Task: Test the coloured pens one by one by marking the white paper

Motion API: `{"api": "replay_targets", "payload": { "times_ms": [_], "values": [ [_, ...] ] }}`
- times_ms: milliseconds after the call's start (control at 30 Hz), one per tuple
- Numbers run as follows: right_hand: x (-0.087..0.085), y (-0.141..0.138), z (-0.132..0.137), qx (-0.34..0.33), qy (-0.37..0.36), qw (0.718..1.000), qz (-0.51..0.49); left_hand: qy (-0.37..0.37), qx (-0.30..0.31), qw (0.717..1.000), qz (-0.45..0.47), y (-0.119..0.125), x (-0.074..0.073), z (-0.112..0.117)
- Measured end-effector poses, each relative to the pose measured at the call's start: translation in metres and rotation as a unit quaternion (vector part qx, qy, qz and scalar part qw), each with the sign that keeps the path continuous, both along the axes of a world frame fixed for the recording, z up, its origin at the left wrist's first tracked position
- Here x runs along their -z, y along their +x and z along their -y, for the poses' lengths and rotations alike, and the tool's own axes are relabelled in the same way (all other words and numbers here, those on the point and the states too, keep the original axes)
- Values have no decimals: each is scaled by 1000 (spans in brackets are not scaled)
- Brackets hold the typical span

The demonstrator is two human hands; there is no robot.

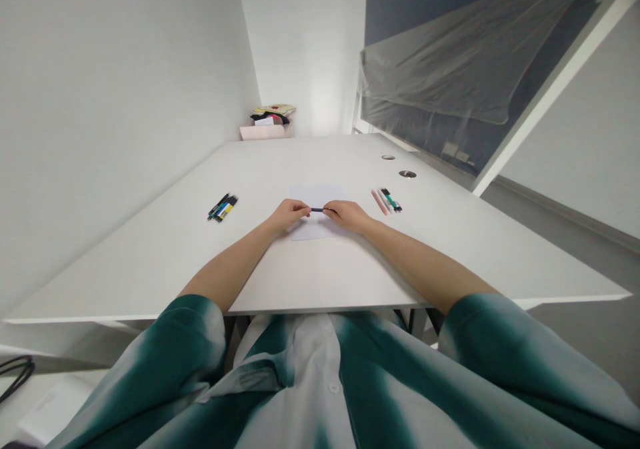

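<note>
A dark slim pen [317,210] is held level between both hands, over a sheet of white paper [315,230] on the table. My left hand [291,212] pinches its left end with closed fingers. On the other end, my right hand [346,214] closes its fingers in the same way. Only the middle of the pen shows; its ends are hidden in the fingers. Whether it has a cap on cannot be made out.
Several pens and markers [223,207] lie bunched on the left of the white table [280,276]. Several more pens [387,200] lie to the right of the paper. Two round cable holes [407,174] sit farther right. A pink box [263,132] with cloth items stands at the back.
</note>
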State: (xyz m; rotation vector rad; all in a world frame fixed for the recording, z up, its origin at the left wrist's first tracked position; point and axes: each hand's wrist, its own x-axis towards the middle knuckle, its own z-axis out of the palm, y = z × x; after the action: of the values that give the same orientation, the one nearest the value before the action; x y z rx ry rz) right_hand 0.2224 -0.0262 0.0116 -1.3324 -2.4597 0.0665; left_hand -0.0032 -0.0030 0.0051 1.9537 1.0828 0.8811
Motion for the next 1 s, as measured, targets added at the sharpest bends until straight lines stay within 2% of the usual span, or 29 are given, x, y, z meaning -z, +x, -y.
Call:
{"api": "replay_targets", "payload": {
  "times_ms": [233, 333, 400, 500, 567, 600, 633, 800, 900, 1000],
  "values": [
    [-2, 8, -3, 75, -22, 996, -39, 22, -45, 999, 12, 1, 4, -2],
    [-3, 16, -8, 78, -50, 985, -145, 39, -77, 996, -15, -2, 6, -6],
    [-2, 20, -14, 57, -97, 958, -264, 63, -95, 992, -58, -4, 6, -7],
    [-2, 23, -19, 35, -175, 879, -442, 112, -98, 980, -132, -3, 4, -2],
    [-5, 22, -19, 36, -215, 830, -513, 145, -93, 970, -170, 0, 3, 2],
    [-7, 21, -18, 40, -229, 817, -528, 162, -92, 965, -184, 2, 3, 5],
    [-10, 20, -16, 44, -242, 811, -531, 180, -93, 960, -194, 5, 3, 7],
    [-18, 12, -3, 43, -274, 823, -496, 256, -100, 940, -204, 14, 5, 15],
    [-16, 9, -2, 38, -293, 808, -510, 271, -109, 936, -198, 14, 4, 18],
    [-13, 10, -4, 47, -295, 808, -508, 269, -114, 939, -182, 13, 2, 19]
  ]
}}
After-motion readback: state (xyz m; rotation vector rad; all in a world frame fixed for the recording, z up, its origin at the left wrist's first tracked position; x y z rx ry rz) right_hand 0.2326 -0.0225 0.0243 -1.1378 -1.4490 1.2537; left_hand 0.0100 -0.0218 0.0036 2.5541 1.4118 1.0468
